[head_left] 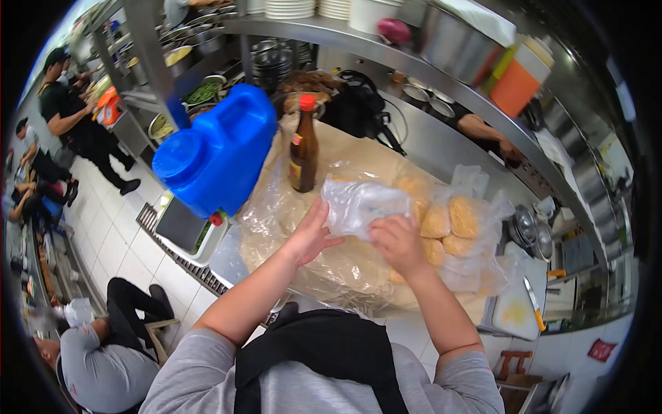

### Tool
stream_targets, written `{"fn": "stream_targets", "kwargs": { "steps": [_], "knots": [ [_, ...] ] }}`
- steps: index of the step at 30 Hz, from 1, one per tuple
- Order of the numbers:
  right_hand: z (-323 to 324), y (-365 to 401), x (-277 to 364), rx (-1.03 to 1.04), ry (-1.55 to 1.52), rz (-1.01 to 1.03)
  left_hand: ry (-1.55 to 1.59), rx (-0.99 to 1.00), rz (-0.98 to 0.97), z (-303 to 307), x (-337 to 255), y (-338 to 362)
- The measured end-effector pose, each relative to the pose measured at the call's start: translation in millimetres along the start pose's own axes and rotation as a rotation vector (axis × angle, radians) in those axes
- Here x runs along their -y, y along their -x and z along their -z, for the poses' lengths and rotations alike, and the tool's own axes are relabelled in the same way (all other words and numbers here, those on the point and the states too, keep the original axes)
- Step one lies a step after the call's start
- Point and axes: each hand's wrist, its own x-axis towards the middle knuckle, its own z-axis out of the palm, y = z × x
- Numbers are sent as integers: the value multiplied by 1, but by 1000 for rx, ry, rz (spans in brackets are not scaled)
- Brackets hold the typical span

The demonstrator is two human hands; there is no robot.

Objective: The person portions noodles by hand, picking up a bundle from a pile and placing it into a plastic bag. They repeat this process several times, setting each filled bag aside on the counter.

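Note:
A clear plastic bag (365, 205) lies across the middle of the work surface, between my hands. My left hand (310, 234) is at the bag's left edge, fingers stretched out and thumb apart. The fingers of my right hand (396, 241) are pinched on the bag's lower right part. Just right of that hand, several portions of a golden, crumb-like food (436, 221) sit packed in clear plastic. Behind my left hand a brown glass bottle (304, 148) with a red cap stands upright. Crinkled plastic sheeting (276, 228) covers the surface under my hands.
A big blue jerrycan (227, 145) stands at the left edge. On the right, a yellow-handled knife (532, 300) rests on a white cutting board (514, 310). A metal shelf (276, 25) crosses overhead. Another person's arm (483, 127) reaches in behind; a person (110, 352) sits lower left.

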Motion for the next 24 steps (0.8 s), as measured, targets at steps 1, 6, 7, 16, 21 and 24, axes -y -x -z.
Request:
{"fn": "stream_targets", "kwargs": {
  "steps": [1, 6, 7, 16, 21, 24],
  "knots": [
    [8, 3, 9, -5, -110, -52, 77, 102, -7, -5, 5, -10],
    [66, 49, 11, -110, -354, -446, 11, 35, -174, -34, 21, -39],
    [78, 61, 13, -207, -454, -556, 2, 61, -153, -38, 21, -45],
    [135, 93, 20, -303, -278, -891, -6, 186, -148, -95, 44, -59],
    [140, 109, 18, -282, -330, -900, -63, 228, -172, -115, 48, -57],
    [146, 113, 21, -316, -387, -899, -61, 256, -186, -117, 44, -55]
  ]
}}
